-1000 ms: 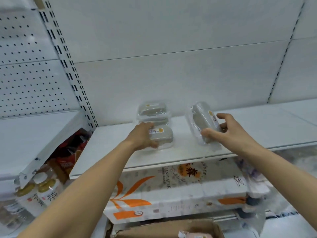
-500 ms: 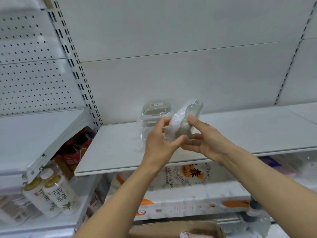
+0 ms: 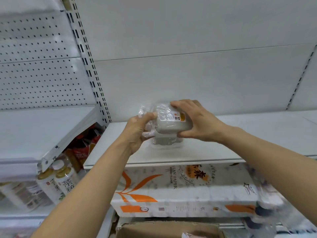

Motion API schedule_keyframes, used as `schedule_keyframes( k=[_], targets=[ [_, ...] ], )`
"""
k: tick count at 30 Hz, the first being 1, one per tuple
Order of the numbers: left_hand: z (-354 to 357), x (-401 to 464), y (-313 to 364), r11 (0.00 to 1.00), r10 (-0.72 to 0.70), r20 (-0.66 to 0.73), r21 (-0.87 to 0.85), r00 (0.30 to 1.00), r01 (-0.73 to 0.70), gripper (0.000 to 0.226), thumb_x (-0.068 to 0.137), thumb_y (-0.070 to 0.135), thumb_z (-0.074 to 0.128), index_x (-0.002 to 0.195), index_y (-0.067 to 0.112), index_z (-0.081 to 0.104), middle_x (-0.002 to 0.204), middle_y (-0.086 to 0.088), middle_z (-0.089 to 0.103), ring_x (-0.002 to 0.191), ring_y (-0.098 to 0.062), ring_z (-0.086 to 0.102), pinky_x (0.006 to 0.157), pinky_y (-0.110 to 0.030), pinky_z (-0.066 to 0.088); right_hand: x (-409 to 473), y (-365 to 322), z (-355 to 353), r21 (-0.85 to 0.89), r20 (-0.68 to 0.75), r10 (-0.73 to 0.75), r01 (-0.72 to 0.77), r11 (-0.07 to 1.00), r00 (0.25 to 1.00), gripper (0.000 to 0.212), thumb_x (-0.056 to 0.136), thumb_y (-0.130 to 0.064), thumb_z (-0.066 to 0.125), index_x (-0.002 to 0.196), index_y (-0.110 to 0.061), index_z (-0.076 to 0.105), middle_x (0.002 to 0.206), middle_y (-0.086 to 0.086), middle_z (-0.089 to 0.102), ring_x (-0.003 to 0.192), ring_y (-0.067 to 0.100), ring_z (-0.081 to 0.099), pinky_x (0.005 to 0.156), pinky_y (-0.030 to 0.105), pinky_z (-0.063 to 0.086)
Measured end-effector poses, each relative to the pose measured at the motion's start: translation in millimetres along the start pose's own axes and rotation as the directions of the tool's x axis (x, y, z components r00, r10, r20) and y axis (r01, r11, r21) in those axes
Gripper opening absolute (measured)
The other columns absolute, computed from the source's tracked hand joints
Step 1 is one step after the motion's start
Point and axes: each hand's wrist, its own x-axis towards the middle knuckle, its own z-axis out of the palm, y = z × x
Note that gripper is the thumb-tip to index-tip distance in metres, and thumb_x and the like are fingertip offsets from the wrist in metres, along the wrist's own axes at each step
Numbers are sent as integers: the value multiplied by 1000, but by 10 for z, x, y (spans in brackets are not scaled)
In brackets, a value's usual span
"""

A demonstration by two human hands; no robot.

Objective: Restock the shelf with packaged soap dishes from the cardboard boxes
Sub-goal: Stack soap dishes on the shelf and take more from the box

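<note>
Over shelf (image 3: 120, 152): soap dish pkg (image 3: 171, 123) gripped btwn L hand (image 3: 137, 133); R hand (image 3: 197, 122).

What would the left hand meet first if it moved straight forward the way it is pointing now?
Probably only the white back panel. The left hand already grips the wrapped soap dish, which would lead; depth is unclear.

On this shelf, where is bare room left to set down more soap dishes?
The shelf is bare from the right hand to the right edge. A narrower strip lies between the upright and left hand. Crowded only around the held soap dish.
</note>
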Motion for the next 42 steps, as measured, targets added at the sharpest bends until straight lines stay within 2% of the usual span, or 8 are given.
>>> schedule_keyframes(
  k=[7,16,21,24,28,32,35,42],
  targets=[
    [-264,80,-214,951,11,-295,298,955,81,57,100,55,40,147,24,37,145,0,46,127,-21,49,111,-46,38,476,92,62,32,82,162,-165,986,983,87,69,-35,82,141,-30,34,124,-8,44,112,15,36,95,39,43],
    [-139,-8,-548,956,-136,-189,232,972,179,51,103,55,27,145,26,36,130,-3,51,120,-19,51,107,-34,39,586,304,443,-45,306,148,-141,989,940,41,80,-35,70,116,-22,55,114,1,51,107,26,46,91,43,45],
    [-14,103,-558,919,-145,-177,341,973,199,85,78,79,27,148,30,31,148,1,44,133,-21,45,115,-46,32,582,355,470,-144,284,224,-189,971,932,48,87,-34,62,132,-27,47,126,0,46,120,25,38,92,46,45],
    [-14,116,-538,884,-144,-187,417,972,211,77,88,74,28,150,29,28,152,0,40,136,-26,41,115,-49,31,548,301,458,-212,286,276,-220,952,918,56,90,-35,58,142,-27,38,140,3,40,129,26,31,98,46,42],
    [-159,-110,-535,708,56,-204,698,977,105,74,97,62,37,157,23,16,159,-3,30,146,-27,26,116,-44,25,280,50,429,-311,177,267,-203,929,947,67,94,-39,53,152,-26,23,159,3,22,145,24,17,112,42,29],
    [-294,-520,-599,308,351,-25,947,936,-90,67,97,52,48,153,20,29,153,-2,38,142,-21,27,112,-38,28,-235,-307,514,-343,-22,140,-139,929,990,57,93,-39,55,145,-20,39,150,6,40,138,28,33,111,44,28],
    [-405,-905,-772,172,478,113,961,871,-219,58,93,49,55,141,19,47,138,-1,53,130,-21,41,105,-38,37,-654,-565,716,-338,-124,67,-105,935,990,49,86,-35,58,131,-14,56,132,10,56,122,34,51,97,47,41],
    [-1040,-1686,-1593,348,331,113,908,937,-233,47,88,44,52,130,21,56,126,6,56,118,-14,50,95,-27,41,-1546,-1005,1516,-185,-13,124,-124,975,992,45,84,-36,55,124,-17,61,120,4,62,108,27,58,80,41,49]
  ],
)
